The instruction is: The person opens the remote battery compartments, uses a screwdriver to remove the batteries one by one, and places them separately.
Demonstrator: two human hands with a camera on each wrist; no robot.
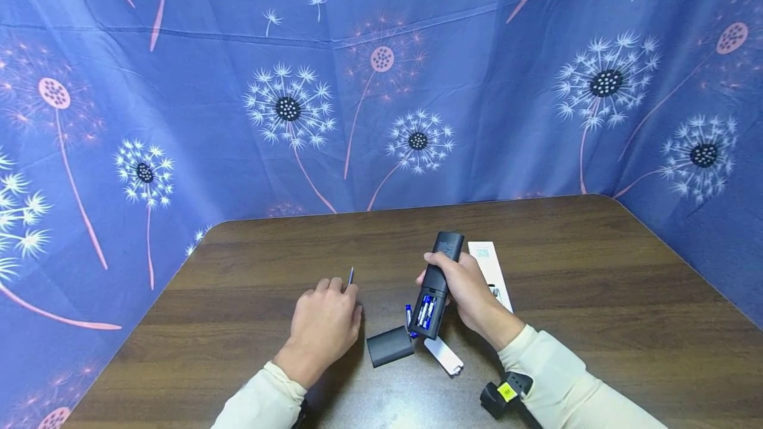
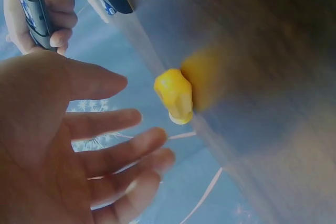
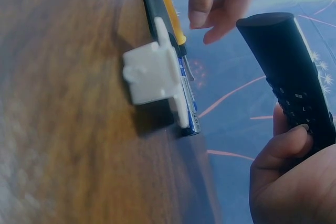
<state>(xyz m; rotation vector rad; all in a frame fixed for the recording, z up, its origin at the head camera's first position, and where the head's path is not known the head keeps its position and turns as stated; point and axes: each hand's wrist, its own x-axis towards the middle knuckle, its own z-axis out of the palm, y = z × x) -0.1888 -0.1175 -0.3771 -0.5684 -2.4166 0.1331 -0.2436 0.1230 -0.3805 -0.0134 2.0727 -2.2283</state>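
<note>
My right hand (image 1: pixel 467 286) grips a black remote control (image 1: pixel 446 253) held at a slant, its back to the head view. Blue-and-white batteries (image 1: pixel 426 312) lie in its uncovered compartment; its buttons show in the right wrist view. My left hand (image 1: pixel 324 320) hovers by a screwdriver, fingers loosely extended and holding nothing. The yellow screwdriver handle (image 2: pixel 176 95) lies on the table just past those fingertips; in the head view the hand hides the handle, leaving the metal shaft (image 1: pixel 350 275) visible. A black battery cover (image 1: pixel 390 347) rests between the hands.
A loose blue-and-white battery (image 1: pixel 408 315) lies partly behind the remote. Close by are a small white cover (image 1: pixel 444 355) and a long white object (image 1: pixel 489 263), partly behind the right hand. The brown table (image 1: pixel 238 270) meets a blue dandelion-print cloth (image 1: pixel 465 85) at its back.
</note>
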